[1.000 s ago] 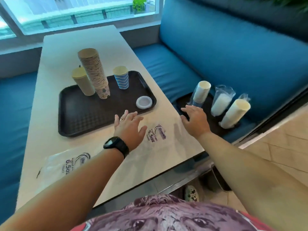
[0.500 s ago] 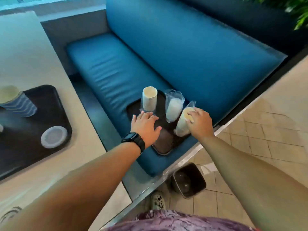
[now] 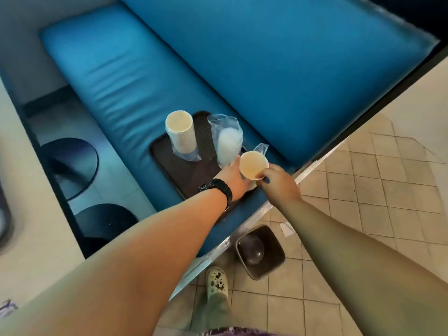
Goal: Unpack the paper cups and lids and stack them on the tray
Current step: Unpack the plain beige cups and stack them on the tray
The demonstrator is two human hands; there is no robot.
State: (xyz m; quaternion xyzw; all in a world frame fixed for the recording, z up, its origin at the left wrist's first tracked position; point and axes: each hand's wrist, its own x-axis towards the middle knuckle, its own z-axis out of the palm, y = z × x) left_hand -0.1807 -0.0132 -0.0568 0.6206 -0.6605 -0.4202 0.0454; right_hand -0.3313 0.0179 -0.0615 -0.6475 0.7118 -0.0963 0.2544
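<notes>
On the blue bench seat lies a dark tray carrying three packs. A sleeve of white paper cups stands at its far left, wrapped in clear plastic. Beside it stands a clear bag of white lids. A third plastic-wrapped cup stack is at the tray's near right corner, its open mouth facing me. My left hand grips this stack from the left side, and my right hand pinches its rim from the right. The stack's lower part is hidden behind my hands.
The blue bench and its backrest fill the upper view. The white table edge runs along the left, with round black table bases under it. A small dark bin stands on the tiled floor near my shoe.
My view has swung from the table to the bench tray. Both hands moved from the table edge to the nearest wrapped cup stack and closed on it.
</notes>
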